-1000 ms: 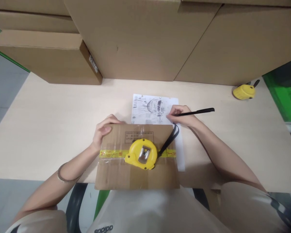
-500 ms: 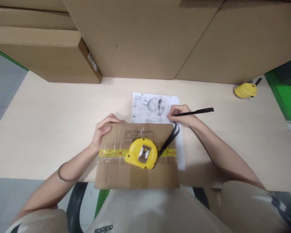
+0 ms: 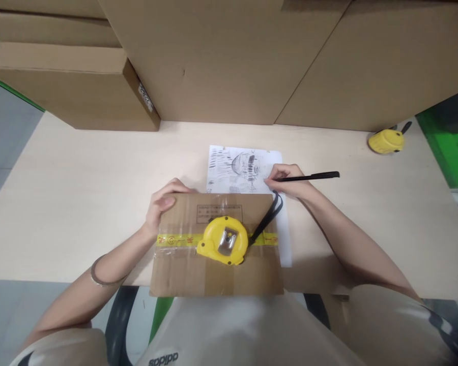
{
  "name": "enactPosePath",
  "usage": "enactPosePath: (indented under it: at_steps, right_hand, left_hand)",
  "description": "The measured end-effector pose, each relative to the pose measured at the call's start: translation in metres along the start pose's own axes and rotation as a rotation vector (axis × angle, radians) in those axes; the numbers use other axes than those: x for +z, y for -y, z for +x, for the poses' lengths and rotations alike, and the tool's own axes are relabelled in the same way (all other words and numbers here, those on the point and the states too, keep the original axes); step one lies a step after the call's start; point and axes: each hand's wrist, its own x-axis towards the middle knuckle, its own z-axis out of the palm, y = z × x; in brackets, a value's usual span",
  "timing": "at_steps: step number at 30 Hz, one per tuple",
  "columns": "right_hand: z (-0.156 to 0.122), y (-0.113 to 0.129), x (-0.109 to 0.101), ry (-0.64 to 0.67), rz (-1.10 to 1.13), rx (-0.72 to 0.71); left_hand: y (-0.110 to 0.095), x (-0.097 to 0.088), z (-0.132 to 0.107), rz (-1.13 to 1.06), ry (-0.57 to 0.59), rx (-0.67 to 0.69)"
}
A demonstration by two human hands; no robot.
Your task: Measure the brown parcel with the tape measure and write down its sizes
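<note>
My left hand (image 3: 161, 206) grips the far left corner of a small cardboard box (image 3: 183, 272), its thumb on top and most of its fingers hidden behind the edge. A yellow tape measure (image 3: 225, 240) with a black wrist strap (image 3: 266, 221) lies on the box, over a strip of yellow printed tape (image 3: 181, 240). In my right hand (image 3: 288, 179) a black pen (image 3: 313, 177) is pinched, pointing left at a white sheet of paper (image 3: 223, 168) covered with dark pen strokes and a sketch. The box covers the near part of the sheet.
A second yellow tape measure (image 3: 386, 142) stands at the far right of the pale table (image 3: 80, 203). Large cardboard boxes (image 3: 229, 66) line the table's back edge, with a flatter carton (image 3: 72, 96) at the left. My body is close to the near edge.
My right hand has shifted very slightly to the right, and the pen's back end sits a little further right and lower. The left hand and the box have hardly moved.
</note>
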Motion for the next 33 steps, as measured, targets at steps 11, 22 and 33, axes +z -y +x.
enactPosePath:
  at_steps: [11,22,33]
  right_hand:
    - [0.0005,0.0026,0.0000,0.024,-0.035,0.018]
    - [0.0011,0.0061,0.0004,0.028,-0.042,0.028]
    - [0.0018,0.0059,0.0003,0.011,-0.038,0.028]
  left_hand:
    - [0.0015,0.0000,-0.0027,-0.036,-0.016,-0.053]
    - [0.0021,-0.0010,-0.0029,-0.031,-0.021,-0.058]
    - [0.0020,-0.0006,-0.0027,-0.028,-0.031,-0.063]
